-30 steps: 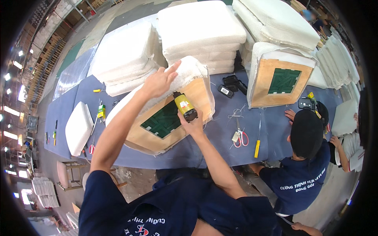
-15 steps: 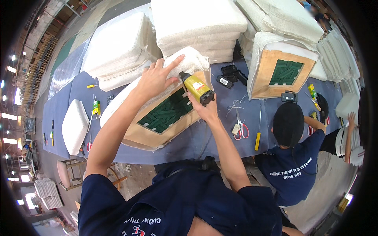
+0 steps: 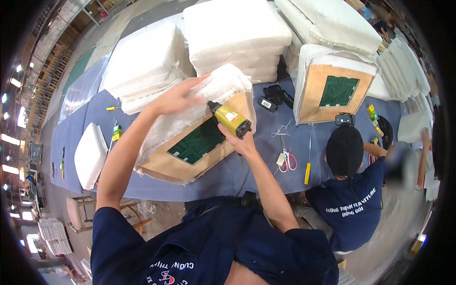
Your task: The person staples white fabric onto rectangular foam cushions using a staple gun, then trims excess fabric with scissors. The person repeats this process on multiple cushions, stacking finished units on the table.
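A yellow-green staple gun [image 3: 227, 118] is gripped in my right hand [image 3: 241, 143], its dark nose toward the fabric edge of a seat cushion. Standing tilted on the table, the cushion shows a wooden base [image 3: 164, 172], dark green woven webbing [image 3: 195, 143] in its opening and cream fabric [image 3: 159, 128] along the upper side. My left hand [image 3: 179, 98] is over the fabric's top edge, fingers stretched out and smeared by motion. Whether it touches the fabric I cannot tell. The gun's handle is mostly hidden by my fingers.
Stacks of cream cushions [image 3: 235, 28] line the table's far side. Right of my cushion lie red-handled scissors [image 3: 286, 161], a yellow-handled screwdriver [image 3: 307, 173] and black devices [image 3: 275, 97]. A co-worker in a black cap [image 3: 344, 149] sits near another cushion [image 3: 311, 95].
My left hand has shifted left and down along the fabric edge. The staple gun in my right hand sits slightly lower and farther left. The whole view has also shifted a little.
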### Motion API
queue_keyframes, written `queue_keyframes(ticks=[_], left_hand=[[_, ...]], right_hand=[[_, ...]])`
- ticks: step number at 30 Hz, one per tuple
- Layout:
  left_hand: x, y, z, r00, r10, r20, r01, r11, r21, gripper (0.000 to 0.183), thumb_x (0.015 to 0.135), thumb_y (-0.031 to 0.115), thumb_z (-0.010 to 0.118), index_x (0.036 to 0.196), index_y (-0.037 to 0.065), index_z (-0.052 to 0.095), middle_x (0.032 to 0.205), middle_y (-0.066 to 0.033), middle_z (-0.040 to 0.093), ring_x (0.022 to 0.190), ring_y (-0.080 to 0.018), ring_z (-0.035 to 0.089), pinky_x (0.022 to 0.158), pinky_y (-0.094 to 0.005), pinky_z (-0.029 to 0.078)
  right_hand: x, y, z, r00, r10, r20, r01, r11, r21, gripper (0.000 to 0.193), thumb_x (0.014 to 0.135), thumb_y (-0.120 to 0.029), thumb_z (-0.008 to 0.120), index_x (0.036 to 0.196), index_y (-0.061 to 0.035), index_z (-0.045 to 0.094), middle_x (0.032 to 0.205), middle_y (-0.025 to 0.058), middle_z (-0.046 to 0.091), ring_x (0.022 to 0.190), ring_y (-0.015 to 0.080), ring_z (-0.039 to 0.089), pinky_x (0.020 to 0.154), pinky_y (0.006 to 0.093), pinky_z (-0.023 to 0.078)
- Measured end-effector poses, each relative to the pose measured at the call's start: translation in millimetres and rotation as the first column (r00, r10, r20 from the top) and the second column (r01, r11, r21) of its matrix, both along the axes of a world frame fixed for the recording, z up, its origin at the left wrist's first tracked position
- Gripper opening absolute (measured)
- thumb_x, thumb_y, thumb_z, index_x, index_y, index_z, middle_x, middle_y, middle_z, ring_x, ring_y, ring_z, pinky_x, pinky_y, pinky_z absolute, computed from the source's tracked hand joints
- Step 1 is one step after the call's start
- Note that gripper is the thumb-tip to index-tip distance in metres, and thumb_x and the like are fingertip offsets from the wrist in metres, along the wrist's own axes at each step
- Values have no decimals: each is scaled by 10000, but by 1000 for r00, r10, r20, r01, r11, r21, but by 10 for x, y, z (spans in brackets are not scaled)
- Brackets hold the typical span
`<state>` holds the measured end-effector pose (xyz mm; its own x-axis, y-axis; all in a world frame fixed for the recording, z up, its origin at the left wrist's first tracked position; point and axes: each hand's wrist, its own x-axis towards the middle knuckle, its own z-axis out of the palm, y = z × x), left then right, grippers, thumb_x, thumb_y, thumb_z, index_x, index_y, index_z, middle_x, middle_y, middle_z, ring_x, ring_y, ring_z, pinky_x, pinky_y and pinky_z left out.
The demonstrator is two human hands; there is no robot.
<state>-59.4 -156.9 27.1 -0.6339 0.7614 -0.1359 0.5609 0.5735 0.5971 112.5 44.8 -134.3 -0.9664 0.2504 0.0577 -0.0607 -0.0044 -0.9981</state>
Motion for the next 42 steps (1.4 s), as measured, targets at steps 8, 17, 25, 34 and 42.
queue_keyframes(ticks=[8,17,25,34,42], left_hand=[[519,-5,-132,873,79,-482,-267,903,-336,629,1161,454,474,1750,368,270,1515,-289,542,1318,-512,613,1119,-592,501],[618,-87,-249,807,41,-589,-241,934,-265,753,1075,420,665,1720,493,283,1417,-270,565,1280,-485,636,985,-592,577],[665,-118,-238,817,8,-577,-229,922,-311,943,994,268,780,1731,497,237,1480,-275,509,1319,-481,605,1000,-593,574],[720,-195,85,934,-5,-357,-82,970,-229,963,983,257,783,1763,335,225,1557,-297,487,1423,-482,537,1180,-549,459],[1461,-107,295,922,-327,-208,367,910,194,794,1010,253,718,1683,26,364,1577,-252,545,1541,-422,438,1280,-537,337]], right_hand=[[-245,-37,60,982,-135,-130,132,991,-32,261,939,-179,837,1077,39,798,918,95,808,833,146,748,766,320,583],[-108,-162,74,987,-9,-161,20,998,64,273,931,-212,851,1023,37,790,846,94,796,739,142,719,703,328,554],[-1,-350,96,967,13,-253,10,996,92,272,906,-218,869,1000,26,795,864,121,811,742,261,761,734,376,580],[364,-245,287,989,66,-131,-62,997,35,406,936,-273,885,1171,34,762,1070,120,816,948,184,752,877,361,577],[1179,-143,234,862,103,-496,-493,393,-776,585,1004,-115,759,1535,-12,537,1096,97,724,1075,230,700,976,387,544]])
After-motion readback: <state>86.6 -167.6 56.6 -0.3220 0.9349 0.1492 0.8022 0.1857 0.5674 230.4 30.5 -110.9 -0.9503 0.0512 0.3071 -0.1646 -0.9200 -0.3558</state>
